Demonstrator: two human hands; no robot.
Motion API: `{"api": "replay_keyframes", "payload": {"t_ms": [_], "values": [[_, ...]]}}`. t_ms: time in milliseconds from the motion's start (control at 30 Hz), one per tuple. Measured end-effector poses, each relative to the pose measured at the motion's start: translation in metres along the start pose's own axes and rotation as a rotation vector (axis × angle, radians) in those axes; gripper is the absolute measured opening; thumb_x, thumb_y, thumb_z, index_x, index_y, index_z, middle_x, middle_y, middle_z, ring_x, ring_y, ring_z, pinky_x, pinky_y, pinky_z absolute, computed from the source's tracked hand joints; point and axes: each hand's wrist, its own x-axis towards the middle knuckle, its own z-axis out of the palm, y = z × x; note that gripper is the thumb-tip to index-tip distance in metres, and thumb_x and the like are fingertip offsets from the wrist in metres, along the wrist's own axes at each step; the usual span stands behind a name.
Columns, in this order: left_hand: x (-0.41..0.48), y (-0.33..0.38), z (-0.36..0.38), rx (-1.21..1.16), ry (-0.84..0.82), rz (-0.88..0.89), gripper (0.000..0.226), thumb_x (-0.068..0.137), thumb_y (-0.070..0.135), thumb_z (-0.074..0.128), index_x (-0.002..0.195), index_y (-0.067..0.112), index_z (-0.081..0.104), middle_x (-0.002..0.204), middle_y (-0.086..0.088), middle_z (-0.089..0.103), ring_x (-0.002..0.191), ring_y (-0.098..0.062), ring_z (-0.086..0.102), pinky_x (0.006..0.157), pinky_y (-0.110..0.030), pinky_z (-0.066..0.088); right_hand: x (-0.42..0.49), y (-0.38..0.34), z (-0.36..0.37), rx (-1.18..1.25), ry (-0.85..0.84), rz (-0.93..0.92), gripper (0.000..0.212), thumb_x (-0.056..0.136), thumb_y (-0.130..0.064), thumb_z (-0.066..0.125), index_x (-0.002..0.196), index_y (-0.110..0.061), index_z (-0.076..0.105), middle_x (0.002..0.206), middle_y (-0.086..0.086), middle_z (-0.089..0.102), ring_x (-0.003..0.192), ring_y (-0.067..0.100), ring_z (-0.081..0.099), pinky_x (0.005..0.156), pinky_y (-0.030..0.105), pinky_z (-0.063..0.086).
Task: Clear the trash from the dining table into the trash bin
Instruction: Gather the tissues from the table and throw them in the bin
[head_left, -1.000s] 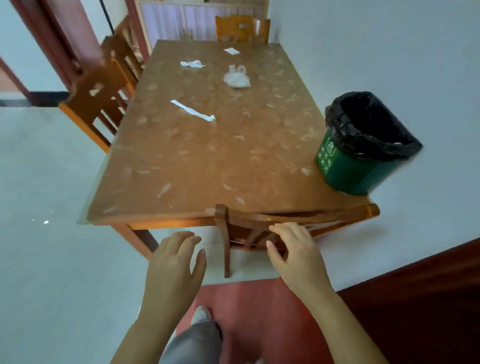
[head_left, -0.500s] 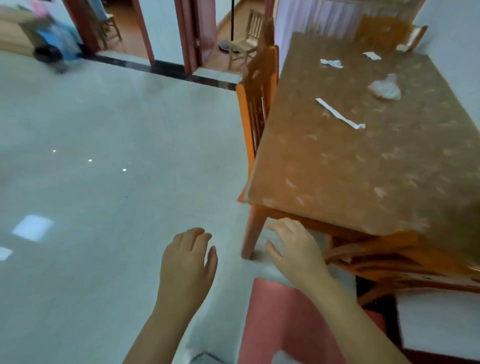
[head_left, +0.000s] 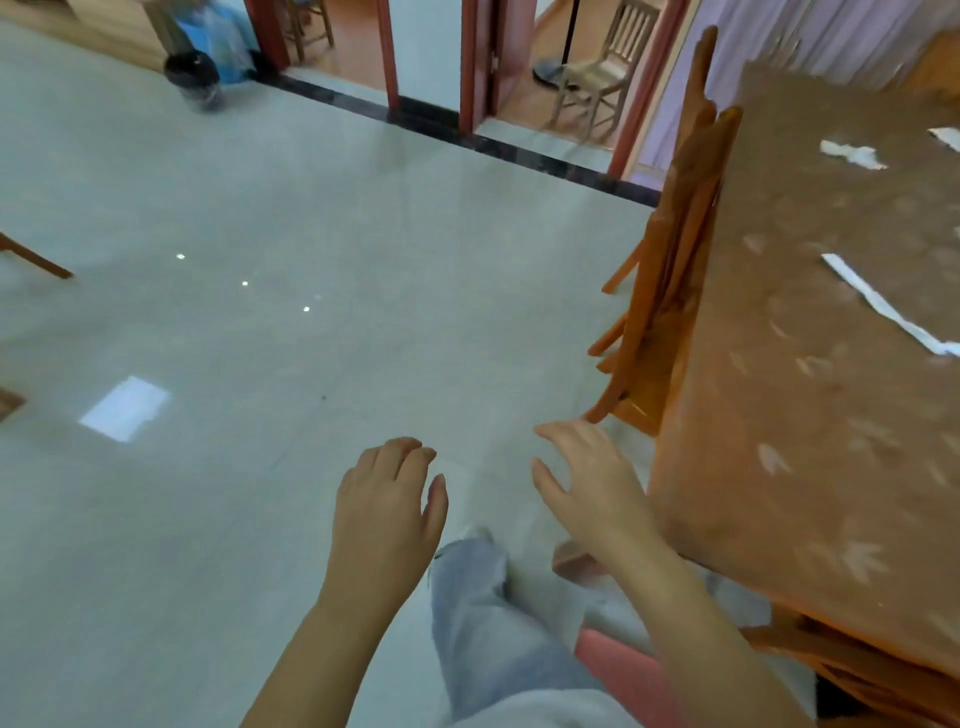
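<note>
Head view: both hands empty, fingers loosely spread. The white paper strip (head_left: 883, 306) lies on the surface (head_left: 810, 415), ahead and right of the right hand (head_left: 587, 483), long axis slanting away-left; left hand (head_left: 384, 499) farther.

The dining table (head_left: 810, 415) occupies the right side of the scene. On it, a long paper strip (head_left: 883, 306) lies toward the right edge; a crumpled paper scrap (head_left: 852, 155) lies farther away. A chair (head_left: 675, 270) stands against the table's left side. The floor (head_left: 260, 312) extends to the left. Both hands are held over the floor, near, left of the table's near corner: left hand (head_left: 384, 514), right hand (head_left: 592, 488) just beside the table. A small chair (head_left: 597, 78) stands far, beyond a doorway. A bin (head_left: 197, 78) stands far left.
</note>
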Motion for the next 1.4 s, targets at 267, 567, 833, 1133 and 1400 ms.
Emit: {"api": "replay_keyframes", "payload": {"t_ms": [267,567,833,1133,1400], "values": [[0.189,-0.005,0.016,-0.022,-0.031,0.101,0.032,0.081,0.025,0.042,0.09,0.004,0.065,0.091,-0.011,0.067,0.075,-0.03,0.063,0.064,-0.036,0.051,0.18,0.017,-0.03,0.033,0.116,0.036,0.03,0.084,-0.024,0.056,0.11,-0.01,0.06,0.11,0.009,0.062,0.105,0.028,0.054,0.087,0.037,0.044],[0.374,-0.039,0.055,-0.039,-0.098,0.16,0.034,0.081,0.025,0.042,0.09,0.002,0.066,0.094,-0.014,0.068,0.079,-0.033,0.064,0.067,-0.038,0.051,0.327,0.042,-0.031,-0.052,0.142,0.14,0.029,0.08,-0.025,0.054,0.103,-0.01,0.063,0.102,0.007,0.067,0.097,0.026,0.06,0.082,0.027,0.037],[0.57,-0.09,0.085,-0.107,-0.132,0.242,0.035,0.082,0.026,0.042,0.093,0.002,0.066,0.096,-0.014,0.067,0.082,-0.033,0.063,0.07,-0.04,0.051,0.518,0.036,-0.036,-0.081,0.224,0.194,0.03,0.082,-0.028,0.05,0.101,-0.011,0.063,0.097,0.005,0.067,0.091,0.021,0.061,0.079,0.023,0.042],[0.757,-0.066,0.131,-0.167,-0.2,0.457,0.034,0.083,0.026,0.043,0.093,0.003,0.066,0.095,-0.012,0.068,0.084,-0.03,0.063,0.073,-0.035,0.048,0.65,0.079,-0.068,-0.068,0.334,0.394,0.031,0.082,-0.027,0.051,0.103,-0.008,0.062,0.1,0.009,0.065,0.093,0.022,0.06,0.08,0.031,0.051],[0.894,0.019,0.212,-0.181,-0.264,0.644,0.035,0.082,0.026,0.042,0.092,0.004,0.067,0.094,-0.013,0.068,0.083,-0.031,0.064,0.072,-0.039,0.05,0.739,0.189,-0.13,-0.071,0.53,0.543,0.038,0.082,-0.036,0.042,0.097,-0.009,0.063,0.09,0.008,0.066,0.081,0.018,0.06,0.072,0.024,0.05]]}}
